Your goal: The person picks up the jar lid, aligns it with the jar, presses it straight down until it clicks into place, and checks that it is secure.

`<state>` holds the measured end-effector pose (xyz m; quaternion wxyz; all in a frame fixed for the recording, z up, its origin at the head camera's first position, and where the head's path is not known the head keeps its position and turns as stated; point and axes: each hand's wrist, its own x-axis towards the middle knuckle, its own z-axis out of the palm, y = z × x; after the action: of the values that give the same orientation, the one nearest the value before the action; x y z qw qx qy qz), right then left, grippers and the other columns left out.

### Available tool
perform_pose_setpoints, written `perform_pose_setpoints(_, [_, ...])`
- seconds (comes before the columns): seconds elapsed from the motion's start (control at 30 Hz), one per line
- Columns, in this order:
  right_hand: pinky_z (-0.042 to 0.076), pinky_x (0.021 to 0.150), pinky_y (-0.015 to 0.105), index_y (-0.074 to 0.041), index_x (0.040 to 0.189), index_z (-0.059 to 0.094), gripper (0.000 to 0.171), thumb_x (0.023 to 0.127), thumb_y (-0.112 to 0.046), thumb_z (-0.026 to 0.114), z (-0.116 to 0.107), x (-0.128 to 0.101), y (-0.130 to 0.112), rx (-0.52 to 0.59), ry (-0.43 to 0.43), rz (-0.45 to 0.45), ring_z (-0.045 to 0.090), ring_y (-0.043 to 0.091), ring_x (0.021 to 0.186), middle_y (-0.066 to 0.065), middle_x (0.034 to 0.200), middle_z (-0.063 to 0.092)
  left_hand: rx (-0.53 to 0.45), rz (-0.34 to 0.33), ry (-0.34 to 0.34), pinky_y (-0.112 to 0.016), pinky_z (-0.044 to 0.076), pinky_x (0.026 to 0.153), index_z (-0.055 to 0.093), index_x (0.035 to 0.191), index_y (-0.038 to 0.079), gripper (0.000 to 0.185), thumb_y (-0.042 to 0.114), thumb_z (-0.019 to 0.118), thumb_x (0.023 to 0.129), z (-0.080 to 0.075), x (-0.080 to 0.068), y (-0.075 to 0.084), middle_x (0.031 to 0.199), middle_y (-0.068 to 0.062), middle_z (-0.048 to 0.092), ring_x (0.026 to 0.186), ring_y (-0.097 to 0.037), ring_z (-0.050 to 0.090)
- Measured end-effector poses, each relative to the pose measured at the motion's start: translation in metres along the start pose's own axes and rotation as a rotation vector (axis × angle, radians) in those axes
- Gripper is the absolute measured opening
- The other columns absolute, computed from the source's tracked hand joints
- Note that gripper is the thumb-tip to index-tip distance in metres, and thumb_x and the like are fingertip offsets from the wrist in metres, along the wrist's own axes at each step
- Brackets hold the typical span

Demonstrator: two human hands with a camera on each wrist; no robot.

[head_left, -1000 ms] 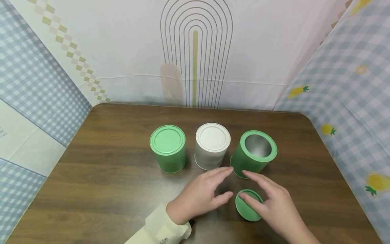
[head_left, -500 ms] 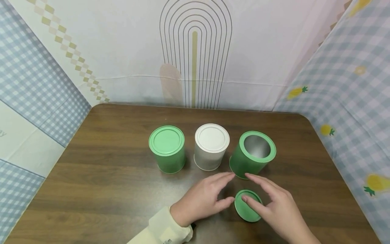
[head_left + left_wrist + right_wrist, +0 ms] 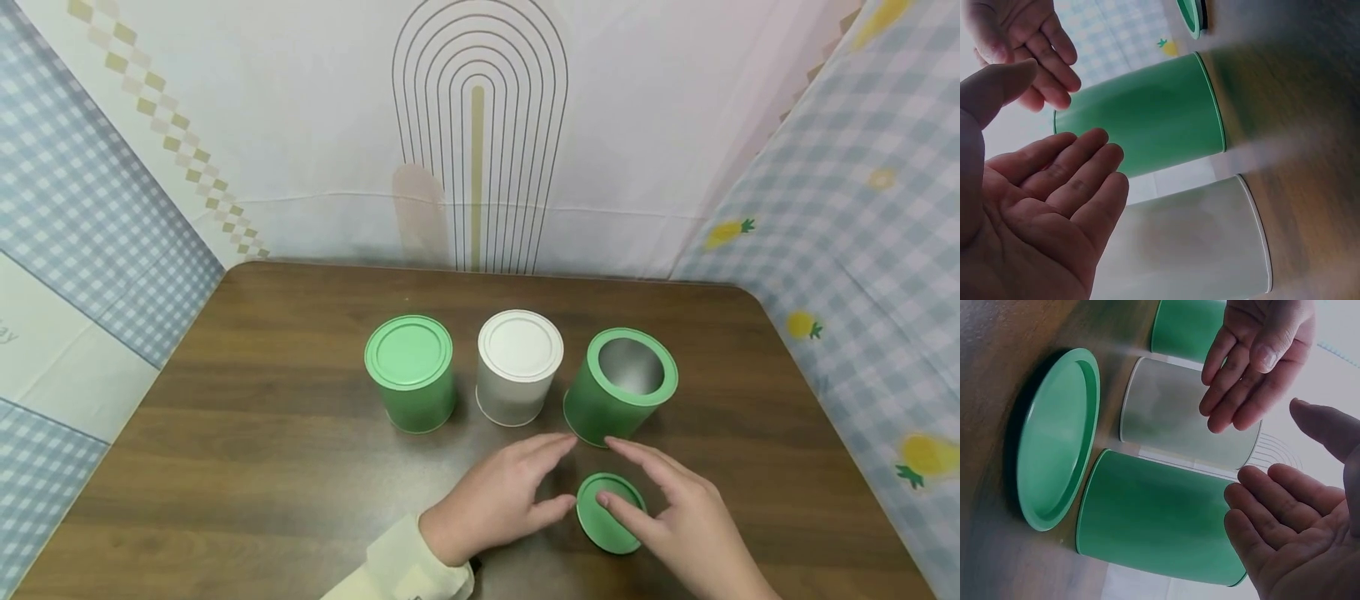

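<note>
Three cans stand in a row: a lidded green can (image 3: 408, 372), a white-lidded grey can (image 3: 517, 367) and an open green can (image 3: 621, 387) with a bare metal inside. Its green lid (image 3: 609, 514) lies flat on the table just in front. My left hand (image 3: 551, 469) hovers open to the left of the lid, fingers pointing at the open can's base. My right hand (image 3: 609, 472) hovers open over the lid, thumb above it. In the right wrist view the lid (image 3: 1057, 440) lies untouched beside the open can (image 3: 1160, 519), and both palms are spread.
The brown wooden table (image 3: 247, 467) has rounded far corners. Cloth backdrops close it in: white with an arch print behind (image 3: 480, 133), blue check on the left (image 3: 82, 192) and the right (image 3: 862, 233). Bare wood lies left and right of the cans.
Both hands have eased back a little from the open can's base, still spread. The view has tipped slightly. Cans and lid have not moved.
</note>
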<state>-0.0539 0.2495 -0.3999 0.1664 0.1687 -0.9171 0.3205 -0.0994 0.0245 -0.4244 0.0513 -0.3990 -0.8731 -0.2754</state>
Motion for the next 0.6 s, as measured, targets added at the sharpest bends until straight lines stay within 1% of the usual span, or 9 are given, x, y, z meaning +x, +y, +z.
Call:
perform_pose_setpoints(0.1, [0.038, 0.094, 0.002, -0.021, 0.129, 0.068, 0.065, 0.069, -0.012, 0.092, -0.0002, -0.0017, 0.0015, -0.008, 0.000, 0.000, 0.067, 0.010, 0.111, -0.005, 0.122, 0.070, 0.008, 0.000, 0.000, -0.024, 0.046, 0.105, 0.055, 0.141, 0.002, 0.059, 0.032, 0.073, 0.092, 0.0016, -0.0001, 0.0001, 0.139, -0.006, 0.060, 0.127, -0.014, 0.057])
perform_pose_setpoints(0.3, [0.037, 0.094, 0.001, -0.022, 0.129, 0.068, 0.066, 0.068, -0.013, 0.092, -0.0012, -0.0040, 0.0043, -0.014, 0.005, 0.020, 0.065, 0.007, 0.112, -0.006, 0.123, 0.070, 0.018, 0.009, -0.007, -0.024, 0.046, 0.105, 0.055, 0.141, 0.002, 0.060, 0.033, 0.072, 0.093, 0.0044, 0.0009, 0.0008, 0.139, -0.006, 0.060, 0.127, -0.013, 0.057])
perform_pose_setpoints(0.53, [0.037, 0.093, 0.001, -0.021, 0.128, 0.068, 0.066, 0.068, -0.014, 0.093, 0.0005, -0.0077, 0.0067, -0.030, -0.008, 0.031, 0.068, 0.013, 0.109, -0.005, 0.122, 0.070, 0.043, 0.006, -0.039, -0.024, 0.047, 0.104, 0.055, 0.141, 0.003, 0.060, 0.035, 0.072, 0.093, 0.0090, -0.0013, 0.0028, 0.138, -0.005, 0.060, 0.128, -0.013, 0.057])
perform_pose_setpoints(0.6, [0.037, 0.093, 0.001, -0.020, 0.128, 0.068, 0.066, 0.068, -0.014, 0.093, 0.0009, -0.0094, 0.0076, -0.030, -0.009, 0.035, 0.067, 0.012, 0.109, -0.006, 0.122, 0.070, 0.046, 0.012, -0.045, -0.024, 0.047, 0.104, 0.055, 0.141, 0.003, 0.060, 0.035, 0.072, 0.093, 0.0101, -0.0020, 0.0038, 0.138, -0.005, 0.060, 0.128, -0.013, 0.057])
